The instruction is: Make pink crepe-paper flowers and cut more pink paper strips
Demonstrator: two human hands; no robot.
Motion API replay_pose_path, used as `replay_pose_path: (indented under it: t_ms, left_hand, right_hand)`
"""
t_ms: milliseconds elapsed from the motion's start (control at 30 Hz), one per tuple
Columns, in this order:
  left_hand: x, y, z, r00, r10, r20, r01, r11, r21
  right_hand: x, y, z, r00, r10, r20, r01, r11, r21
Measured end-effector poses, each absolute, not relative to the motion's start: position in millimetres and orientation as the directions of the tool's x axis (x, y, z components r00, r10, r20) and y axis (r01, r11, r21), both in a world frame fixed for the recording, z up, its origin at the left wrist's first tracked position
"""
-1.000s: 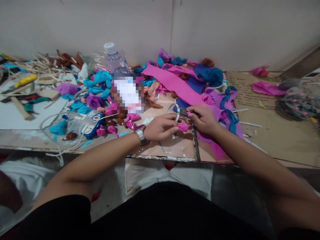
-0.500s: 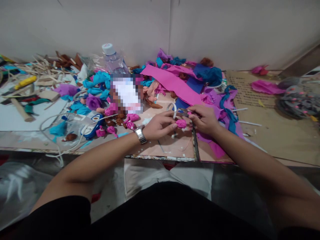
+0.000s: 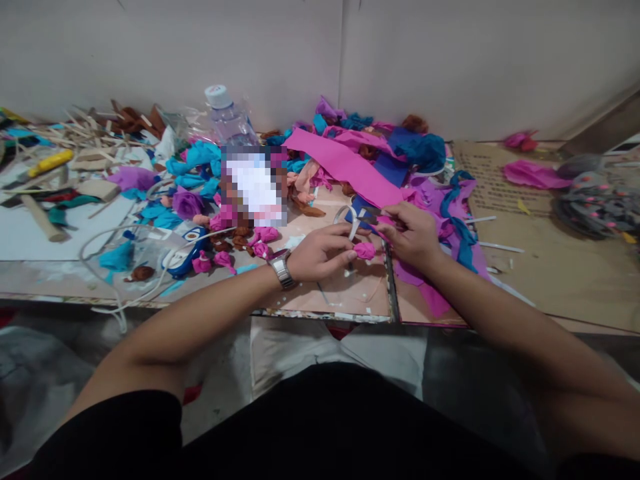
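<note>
My left hand (image 3: 323, 253) is closed, with a crumpled ball of pink crepe paper (image 3: 364, 251) at its fingertips. A white ring like a roll of narrow tape (image 3: 354, 225) stands at the same fingers. My right hand (image 3: 414, 233) is closed around a small dark-bladed tool that looks like scissors (image 3: 368, 217), its blades pointing left toward the ring. Something pink shows between the right fingers; whether it is paper or a handle I cannot tell. Both hands are just above the table, close together.
A long pink crepe strip (image 3: 345, 163) lies behind my hands. To the left are knotted pink paper balls (image 3: 263, 249), a white cord (image 3: 120, 300), a blurred-out lit screen (image 3: 255, 187) and a bottle (image 3: 230, 120). Wooden sticks (image 3: 95, 130) lie far left, cardboard (image 3: 575, 280) right.
The dark blades have risen slightly and moved away from the left fingers. My right hand has shifted a little right. The pink ball stays at the left fingertips.
</note>
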State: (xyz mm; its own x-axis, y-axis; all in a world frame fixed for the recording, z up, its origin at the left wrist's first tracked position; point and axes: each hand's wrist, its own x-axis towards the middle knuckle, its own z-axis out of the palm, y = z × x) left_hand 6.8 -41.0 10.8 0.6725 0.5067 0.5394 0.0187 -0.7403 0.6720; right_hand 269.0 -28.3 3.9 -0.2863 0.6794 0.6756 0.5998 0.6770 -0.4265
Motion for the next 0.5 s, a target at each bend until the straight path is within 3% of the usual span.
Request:
replay_pose_path:
  t_ms: [233,500]
  left_hand:
    - [7.9,-39.8,8.1,0.684,0.478,0.551,-0.002,-0.754,0.657]
    - [8.0,-41.1,9.7,0.657,0.508,0.557,0.021,-0.751,0.660]
  right_hand:
    - [271.9,-25.6,4.4,-0.110,0.761,0.640,0.603,0.562,-0.565]
    - [270.9,-29.0,4.7,-0.275,0.851,0.448,0.552,0.521,-0.651]
